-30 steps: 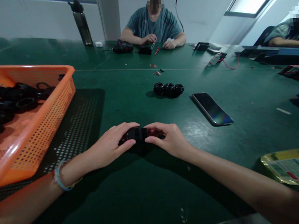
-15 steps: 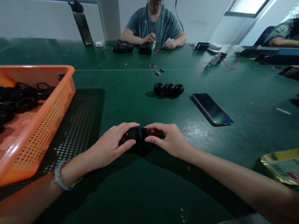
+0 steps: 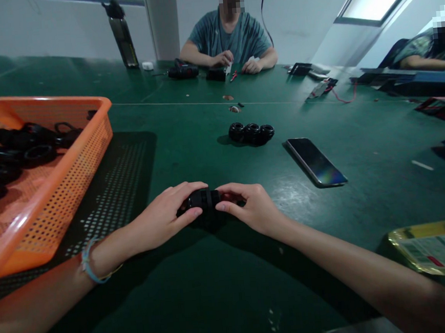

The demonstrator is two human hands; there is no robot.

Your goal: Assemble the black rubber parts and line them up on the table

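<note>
1. The left hand (image 3: 165, 217) and the right hand (image 3: 249, 208) meet low on the green surface (image 3: 224, 289), closed from either side around one small black ribbed part (image 3: 205, 198)
2. Left hand: fingers curled over the top of the part, thumb pressed on its near side, so the part's left end is gripped; a light blue bracelet (image 3: 88, 261) sits on that wrist
3. Right hand: fingers bent around the part's right end, thumb tip on its near face, touching the left thumb's tip or just beside it
4. The part sits at or just above the surface between the two hands; whether it rests on the surface cannot be told
5. At 12 o'clock from the hands, well apart, a row of three black ring-shaped parts (image 3: 251, 133) stands together
6. At 2 o'clock lies a dark phone (image 3: 316, 161), flat, screen up
7. At 9 to 10 o'clock an orange perforated basket (image 3: 65, 184) holds more black rings (image 3: 17, 152)
8. At 4 o'clock a yellow-rimmed tray (image 3: 396, 242) lies at the edge of view
9. Far across the surface at 12 o'clock another person (image 3: 231, 37) sits with hands on small items; a dark bottle (image 3: 122, 33) stands to that person's left in view
</note>
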